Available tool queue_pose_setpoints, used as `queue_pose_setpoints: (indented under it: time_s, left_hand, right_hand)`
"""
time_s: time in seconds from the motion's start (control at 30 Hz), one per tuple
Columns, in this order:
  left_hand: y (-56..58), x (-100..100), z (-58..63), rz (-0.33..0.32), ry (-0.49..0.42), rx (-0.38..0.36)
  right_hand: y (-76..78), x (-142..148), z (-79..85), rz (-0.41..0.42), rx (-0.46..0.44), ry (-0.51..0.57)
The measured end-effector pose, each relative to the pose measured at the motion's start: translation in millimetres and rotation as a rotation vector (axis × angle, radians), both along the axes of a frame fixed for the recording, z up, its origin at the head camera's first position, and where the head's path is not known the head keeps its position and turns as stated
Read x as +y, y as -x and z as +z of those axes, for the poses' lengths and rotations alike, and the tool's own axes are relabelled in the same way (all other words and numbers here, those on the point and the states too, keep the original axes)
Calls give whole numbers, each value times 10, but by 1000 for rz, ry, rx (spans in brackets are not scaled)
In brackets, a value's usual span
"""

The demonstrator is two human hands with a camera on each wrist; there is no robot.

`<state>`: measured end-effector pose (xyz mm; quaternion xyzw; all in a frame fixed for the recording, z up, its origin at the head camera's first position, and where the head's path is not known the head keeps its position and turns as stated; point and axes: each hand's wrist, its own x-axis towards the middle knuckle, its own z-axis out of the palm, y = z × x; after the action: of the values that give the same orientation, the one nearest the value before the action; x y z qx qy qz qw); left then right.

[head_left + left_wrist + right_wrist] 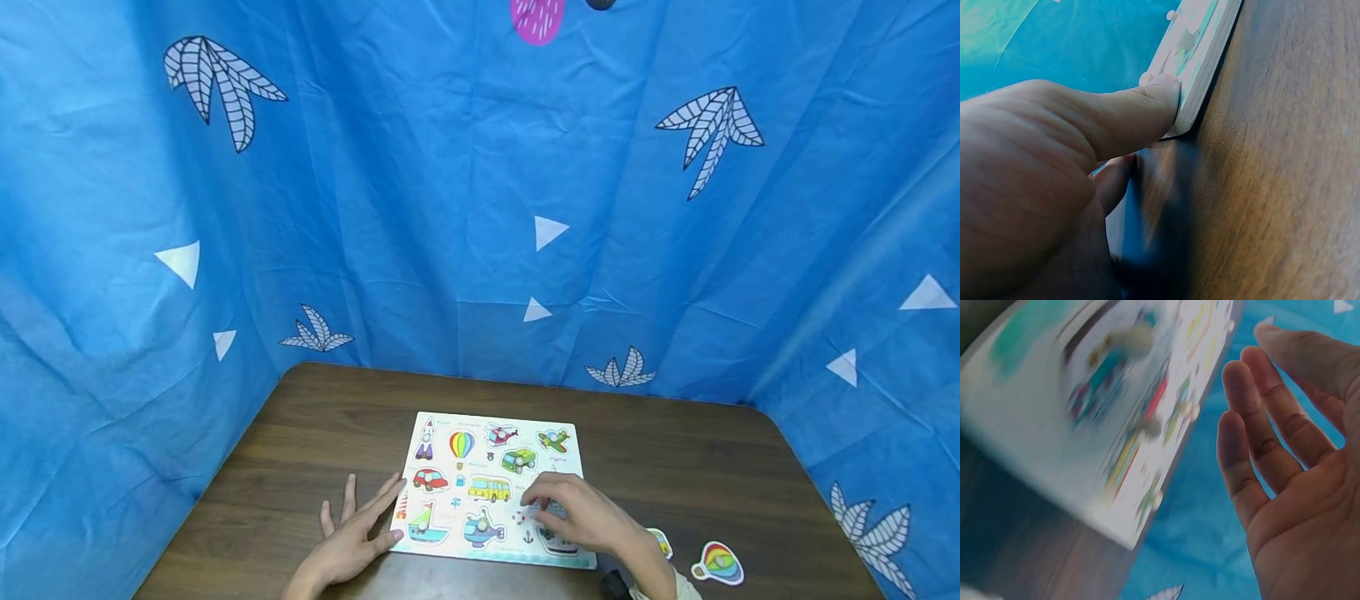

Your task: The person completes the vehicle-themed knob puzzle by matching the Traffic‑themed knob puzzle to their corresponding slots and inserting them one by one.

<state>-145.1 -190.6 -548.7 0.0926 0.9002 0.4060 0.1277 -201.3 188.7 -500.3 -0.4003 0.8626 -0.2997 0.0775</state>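
Note:
A white knobbed puzzle board (517,552) with vehicle pictures lies on the table. My left hand (348,542) rests at its left edge, fingers spread. In the left wrist view the thumb (1138,109) presses on the board's near corner. My right hand (577,508) is over the board's right side, partly covering the ship piece (558,546). In the right wrist view its fingers (1269,437) are loosely bent, holding nothing, apart from the board. A yellow bus piece (489,489), a red car piece (430,479) and several others sit on the board.
A loose hot-air balloon piece (720,562) lies on the brown table (750,475) to the right. Another yellow piece (663,542) is partly hidden by the right forearm. A black object (615,586) sits beside the right wrist. Blue patterned cloth (480,208) surrounds the table.

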Motion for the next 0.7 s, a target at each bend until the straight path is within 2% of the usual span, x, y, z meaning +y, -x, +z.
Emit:
queue_pose_setpoints:
  time_s: [0.27, 0.4, 0.57, 0.7]
  left_hand:
    - [10, 20, -29, 10, -11, 38]
    - [9, 24, -28, 8, -3, 41]
    - [2, 6, -17, 4, 4, 26]
    - [11, 8, -25, 12, 11, 6]
  right_hand:
    - [-22, 427, 4, -89, -57, 15]
    - [-59, 611, -44, -115, -53, 25]
    - [-144, 807, -71, -150, -88, 46]
    - [-204, 954, -81, -156, -50, 59]
